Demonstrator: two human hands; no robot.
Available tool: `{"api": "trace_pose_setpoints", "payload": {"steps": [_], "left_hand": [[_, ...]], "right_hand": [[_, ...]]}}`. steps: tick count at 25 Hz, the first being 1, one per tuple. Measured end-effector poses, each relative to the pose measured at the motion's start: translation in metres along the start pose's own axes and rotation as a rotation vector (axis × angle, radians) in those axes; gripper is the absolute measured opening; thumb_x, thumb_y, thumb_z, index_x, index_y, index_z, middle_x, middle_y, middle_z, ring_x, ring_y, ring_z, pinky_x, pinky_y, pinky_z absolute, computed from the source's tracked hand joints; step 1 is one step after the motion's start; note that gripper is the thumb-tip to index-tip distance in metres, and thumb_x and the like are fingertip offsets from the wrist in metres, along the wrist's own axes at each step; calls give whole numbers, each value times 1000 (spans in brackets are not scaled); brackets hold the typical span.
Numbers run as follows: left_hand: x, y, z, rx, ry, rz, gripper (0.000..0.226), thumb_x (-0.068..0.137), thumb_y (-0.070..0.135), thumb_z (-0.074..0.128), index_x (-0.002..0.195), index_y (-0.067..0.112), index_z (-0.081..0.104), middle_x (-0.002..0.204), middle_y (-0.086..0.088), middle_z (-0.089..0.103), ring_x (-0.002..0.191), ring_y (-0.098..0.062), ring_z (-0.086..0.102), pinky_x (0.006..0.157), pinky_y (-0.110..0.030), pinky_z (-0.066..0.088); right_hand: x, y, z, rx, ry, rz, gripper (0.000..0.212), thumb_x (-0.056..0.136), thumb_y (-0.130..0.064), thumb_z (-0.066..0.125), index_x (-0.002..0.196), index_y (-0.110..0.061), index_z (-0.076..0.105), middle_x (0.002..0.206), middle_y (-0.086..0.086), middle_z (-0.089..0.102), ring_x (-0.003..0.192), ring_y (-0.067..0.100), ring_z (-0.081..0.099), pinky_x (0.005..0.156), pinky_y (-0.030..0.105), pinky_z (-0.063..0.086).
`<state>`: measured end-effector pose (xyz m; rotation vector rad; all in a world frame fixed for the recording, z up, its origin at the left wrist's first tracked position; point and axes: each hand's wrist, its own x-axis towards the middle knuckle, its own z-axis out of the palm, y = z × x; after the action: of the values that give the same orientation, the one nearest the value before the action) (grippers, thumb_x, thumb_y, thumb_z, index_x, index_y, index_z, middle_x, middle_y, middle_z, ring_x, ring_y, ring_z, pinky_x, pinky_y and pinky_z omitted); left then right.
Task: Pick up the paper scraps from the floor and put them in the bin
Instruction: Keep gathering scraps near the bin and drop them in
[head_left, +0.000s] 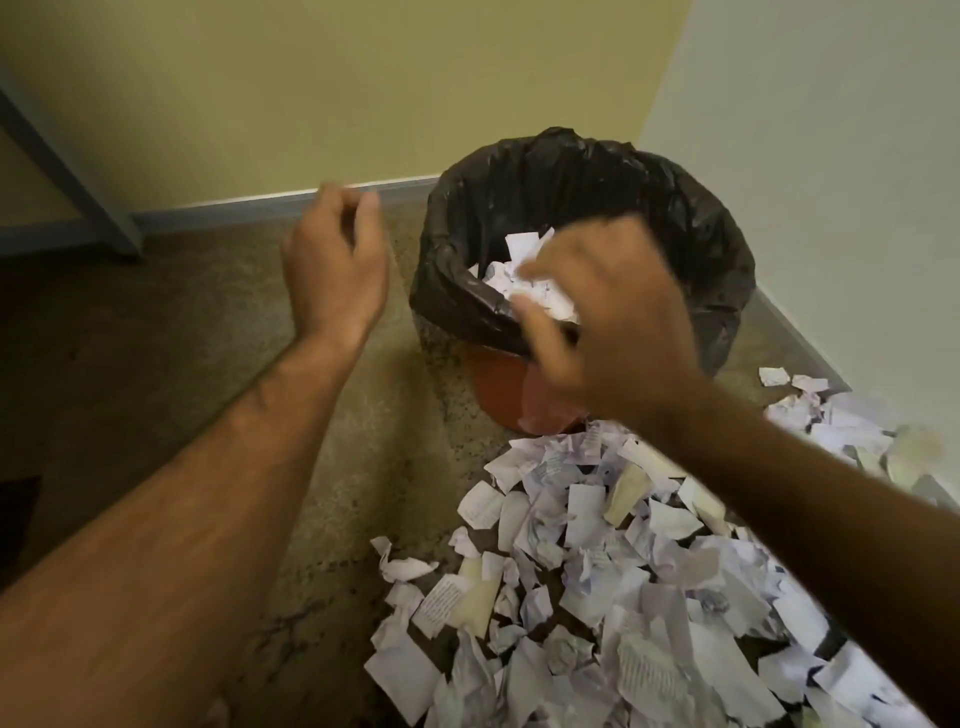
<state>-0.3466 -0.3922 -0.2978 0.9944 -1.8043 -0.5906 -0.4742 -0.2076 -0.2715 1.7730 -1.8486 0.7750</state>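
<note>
A bin (691, 218) lined with a black bag stands in the corner of the room, its orange base showing below the liner. My right hand (613, 312) hovers over the bin's near rim, blurred, with a bunch of white paper scraps (537, 293) pinched between fingers and thumb. A few scraps (522, 244) show inside the bag behind it. My left hand (335, 265) hangs in the air left of the bin, fingers loosely curled and holding nothing. A large heap of torn paper scraps (597, 571) covers the floor in front of the bin.
More scraps (836, 415) lie along the right wall's skirting. The speckled floor (208, 338) stretches to the left. A grey table leg (67, 171) slants down by the back wall at the far left.
</note>
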Motion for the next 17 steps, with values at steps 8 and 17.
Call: {"api": "trace_pose_setpoints", "payload": {"steps": [8,17], "left_hand": [[-196,-111,-42,549,-1477,-585,149,28,71,85,151,37,9,156,-5,6,143,-36,23,109,-49,39],[-277,-85,-47,639,-1248,-247,154,28,88,70,152,25,3,146,-2,13,132,-25,20,101,-41,45]], "right_hand": [[-145,-50,86,39,-1400,-191,110,70,-37,84,151,-30,10,161,8,4,138,35,31,93,51,49],[-184,-66,110,138,-1377,-85,90,80,-31,76,149,-33,19,162,10,-10,146,36,5,99,53,46]]}}
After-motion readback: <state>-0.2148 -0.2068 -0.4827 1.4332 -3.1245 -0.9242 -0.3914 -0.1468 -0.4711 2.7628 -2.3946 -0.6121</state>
